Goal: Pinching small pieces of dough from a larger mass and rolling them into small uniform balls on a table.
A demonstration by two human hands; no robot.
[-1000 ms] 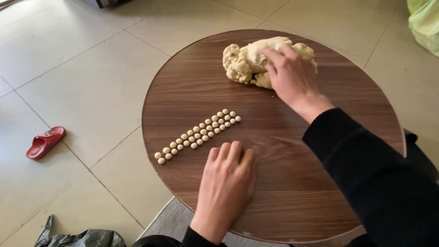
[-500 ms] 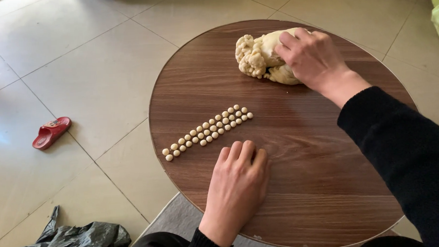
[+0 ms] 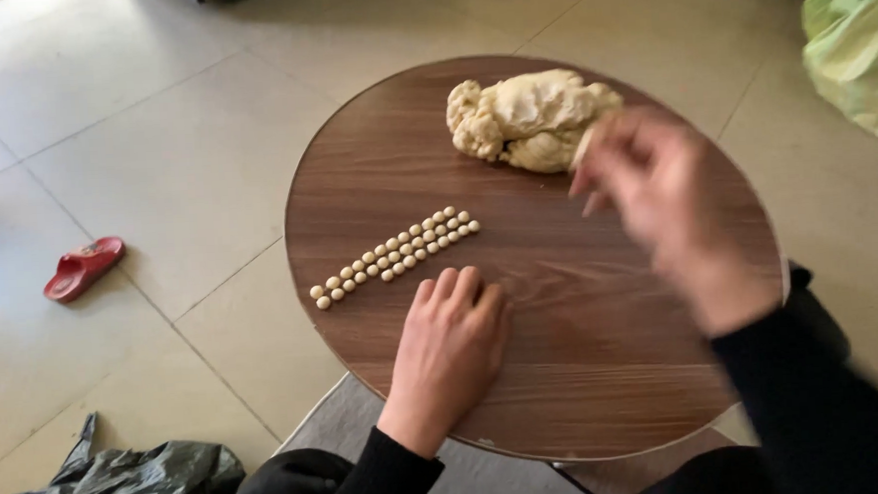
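Far left on the tiled floor we see one red slipper and, nearer us, one crumpled black plastic bag. On the round wood-grain surface two slanting rows of small pale dough balls lie side by side, roughly thirty in all, each round, smooth and about the same size. Just below their right end our left hand rests palm down, fingers together and flat on the wood, holding nothing. Further right, at the far edge, sits one lump of dough, cream-coloured, rough and knobbly. Just right of it our right hand hangs above the surface, blurred; its fingertips seem to pinch a small pale bit, though we cannot tell for sure. One pale green bag fills the top right corner.
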